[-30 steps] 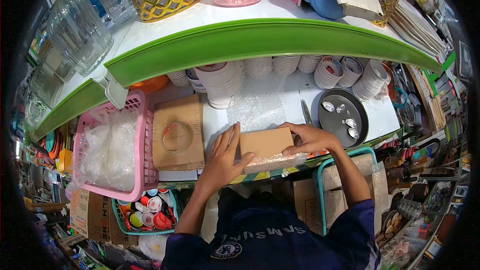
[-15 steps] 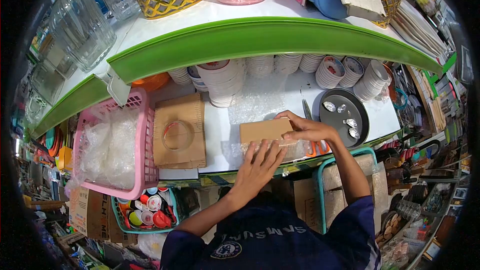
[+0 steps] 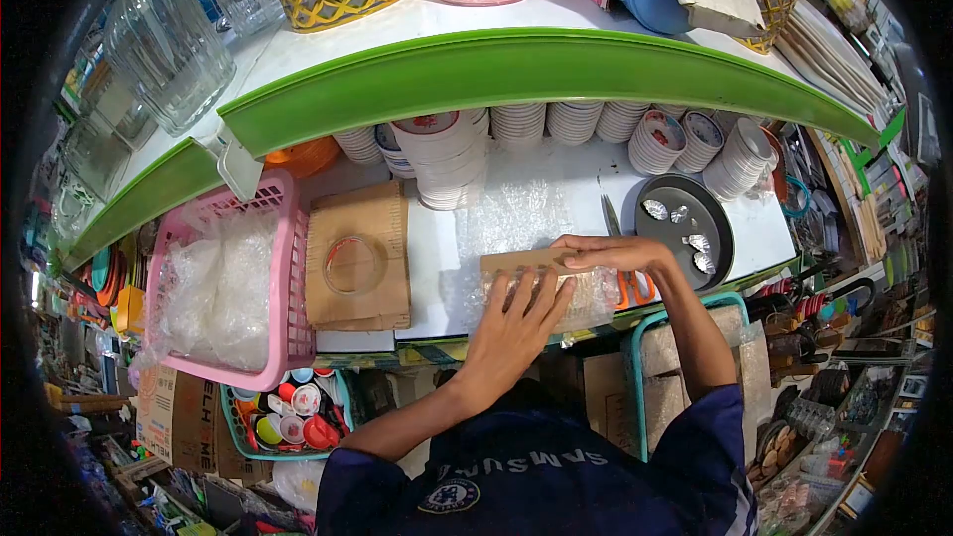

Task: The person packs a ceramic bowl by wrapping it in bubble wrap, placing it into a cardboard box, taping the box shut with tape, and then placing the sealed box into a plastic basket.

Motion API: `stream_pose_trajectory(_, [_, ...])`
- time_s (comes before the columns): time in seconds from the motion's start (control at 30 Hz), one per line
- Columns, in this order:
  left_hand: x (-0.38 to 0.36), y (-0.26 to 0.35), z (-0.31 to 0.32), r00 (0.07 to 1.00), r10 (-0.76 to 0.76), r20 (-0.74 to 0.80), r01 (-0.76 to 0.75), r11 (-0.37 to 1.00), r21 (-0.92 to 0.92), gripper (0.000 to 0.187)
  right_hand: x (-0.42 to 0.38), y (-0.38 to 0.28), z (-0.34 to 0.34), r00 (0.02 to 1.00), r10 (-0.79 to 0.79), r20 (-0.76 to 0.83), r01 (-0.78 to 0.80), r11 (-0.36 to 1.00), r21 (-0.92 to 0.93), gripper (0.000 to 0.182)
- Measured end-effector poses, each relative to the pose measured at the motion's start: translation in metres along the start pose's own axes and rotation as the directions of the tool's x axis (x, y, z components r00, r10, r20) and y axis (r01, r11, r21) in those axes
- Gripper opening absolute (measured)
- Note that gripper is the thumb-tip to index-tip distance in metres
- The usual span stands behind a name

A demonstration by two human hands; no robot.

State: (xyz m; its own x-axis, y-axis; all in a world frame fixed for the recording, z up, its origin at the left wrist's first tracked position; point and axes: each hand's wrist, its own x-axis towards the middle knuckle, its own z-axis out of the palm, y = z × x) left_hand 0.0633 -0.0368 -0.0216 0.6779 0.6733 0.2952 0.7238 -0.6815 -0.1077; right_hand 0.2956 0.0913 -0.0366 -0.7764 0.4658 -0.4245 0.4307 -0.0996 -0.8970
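A small brown cardboard box [image 3: 503, 261] lies on the white counter, its near part covered by clear bubble wrap [image 3: 586, 303]. More of the same bubble wrap stretches flat behind the box, toward the back. My left hand [image 3: 511, 333] rests on the wrapped near side with its fingers spread. At the far right edge of the box, my right hand [image 3: 617, 254] grips with thumb and fingers. Just right of the box lie scissors with orange handles [image 3: 632, 288], blades pointing to the back.
A dark round pan [image 3: 650, 253] with several foil pieces stands at right. Left are a tape roll [image 3: 329, 266] on cardboard [image 3: 357, 313] and a pink basket [image 3: 288, 278] of plastic wrap. Stacked bowls [image 3: 447, 169] line the back under a green-edged shelf [image 3: 536, 69].
Bubble wrap now covers more of the box's top. My right hand has flattened and turned along the far edge; my left hand has shifted only slightly.
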Motion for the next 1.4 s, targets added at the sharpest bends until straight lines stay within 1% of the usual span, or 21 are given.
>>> stream_pose_trajectory(0.07, [0.004, -0.003, -0.004, 1.000, 0.000, 0.015, 0.000, 1.000, 0.002, 0.071, 0.000, -0.003, -0.001, 1.000, 0.022, -0.011, -0.022, 1.000, -0.009, 0.062])
stream_pose_trajectory(0.13, [0.008, -0.006, -0.008, 0.997, -0.023, 0.071, 0.028, 0.997, -0.075, 0.070, 0.000, -0.005, -0.002, 1.000, 0.023, -0.012, -0.023, 0.999, 0.025, 0.066])
stream_pose_trajectory(0.27, [0.009, -0.006, -0.003, 0.999, -0.016, 0.047, 0.018, 0.999, -0.035, 0.075, -0.001, -0.008, -0.005, 0.997, 0.077, 0.006, -0.077, 0.997, 0.013, 0.070])
stream_pose_trajectory(0.33, [0.008, -0.004, -0.008, 0.995, -0.014, 0.094, 0.028, 0.988, -0.155, 0.081, -0.007, -0.016, -0.003, 0.980, 0.200, -0.018, -0.200, 0.966, -0.164, 0.080])
stream_pose_trajectory(0.47, [0.009, -0.004, -0.005, 0.997, -0.016, 0.077, 0.031, 0.978, -0.206, 0.082, 0.007, 0.017, -0.012, 0.978, 0.204, -0.040, -0.208, 0.960, -0.186, 0.086])
stream_pose_trajectory(0.53, [0.010, -0.006, -0.005, 0.995, -0.019, 0.101, 0.043, 0.971, -0.236, 0.082, -0.003, -0.016, -0.005, 0.965, 0.256, -0.063, -0.264, 0.932, -0.248, 0.088])
stream_pose_trajectory(0.67, [0.011, -0.010, 0.000, 0.996, -0.016, 0.089, 0.036, 0.971, -0.235, 0.081, 0.000, -0.019, -0.005, 0.951, 0.276, -0.137, -0.306, 0.893, -0.331, 0.085])
stream_pose_trajectory(0.73, [0.012, -0.013, 0.001, 0.997, -0.020, 0.079, 0.041, 0.963, -0.267, 0.081, 0.009, -0.005, -0.013, 0.977, 0.150, -0.154, -0.204, 0.871, -0.447, 0.069])
stream_pose_trajectory(0.77, [0.013, -0.014, 0.002, 0.997, -0.019, 0.081, 0.040, 0.963, -0.267, 0.081, 0.009, 0.001, -0.014, 0.977, 0.149, -0.155, -0.204, 0.872, -0.446, 0.069])
stream_pose_trajectory(0.8, [0.014, -0.016, 0.003, 0.997, -0.026, 0.075, 0.047, 0.956, -0.289, 0.081, 0.005, -0.005, -0.010, 0.977, -0.011, -0.212, -0.084, 0.896, -0.437, 0.057])
stream_pose_trajectory(0.83, [0.016, -0.019, 0.003, 0.997, -0.035, 0.069, 0.054, 0.949, -0.310, 0.081, 0.003, -0.012, -0.006, 0.948, -0.170, -0.268, 0.038, 0.899, -0.436, 0.046])
stream_pose_trajectory(0.87, [0.018, -0.021, 0.003, 0.997, -0.035, 0.069, 0.055, 0.949, -0.309, 0.081, 0.001, -0.016, -0.001, 0.900, -0.263, -0.348, 0.085, 0.888, -0.452, 0.030])
stream_pose_trajectory(0.9, [0.019, -0.024, 0.004, 0.996, -0.034, 0.077, 0.059, 0.937, -0.343, 0.081, -0.001, -0.025, 0.004, 0.900, -0.265, -0.346, 0.087, 0.887, -0.453, 0.030])
stream_pose_trajectory(0.97, [0.022, -0.027, 0.005, 0.996, -0.031, 0.086, 0.062, 0.923, -0.380, 0.081, -0.006, -0.041, 0.016, 0.740, -0.385, -0.552, 0.036, 0.842, -0.539, 0.029])
stream_pose_trajectory(1.03, [0.024, -0.030, 0.006, 0.993, -0.028, 0.117, 0.074, 0.912, -0.404, 0.082, -0.015, -0.048, 0.028, 0.707, -0.435, -0.558, 0.045, 0.815, -0.578, 0.032])
stream_pose_trajectory(1.1, [0.025, -0.031, 0.007, 0.990, -0.033, 0.136, 0.088, 0.901, -0.424, 0.082, -0.031, -0.066, 0.043, 0.809, -0.435, -0.396, 0.035, 0.708, -0.705, 0.044])
stream_pose_trajectory(1.13, [0.026, -0.032, 0.007, 0.987, -0.038, 0.155, 0.105, 0.889, -0.446, 0.082, -0.037, -0.067, 0.047, 0.878, -0.330, -0.347, -0.020, 0.698, -0.715, 0.064])
stream_pose_trajectory(1.17, [0.026, -0.033, 0.009, 0.987, -0.037, 0.155, 0.103, 0.889, -0.446, 0.082, -0.041, -0.065, 0.053, 0.877, -0.330, -0.349, -0.021, 0.699, -0.715, 0.064])
stream_pose_trajectory(1.23, [0.024, -0.033, 0.012, 0.993, -0.069, 0.099, 0.108, 0.872, -0.477, 0.082, -0.047, -0.061, 0.064, 0.860, -0.346, -0.375, -0.097, 0.611, -0.786, 0.082])
stream_pose_trajectory(1.27, [0.024, -0.032, 0.012, 0.993, -0.068, 0.100, 0.108, 0.872, -0.477, 0.082, -0.048, -0.059, 0.066, 0.874, -0.303, -0.379, -0.125, 0.613, -0.780, 0.092])
stream_pose_trajectory(1.4, [0.019, -0.033, 0.009, 0.990, -0.103, 0.097, 0.137, 0.871, -0.472, 0.079, -0.050, -0.050, 0.068, 0.857, -0.350, -0.379, -0.115, 0.587, -0.801, 0.092])
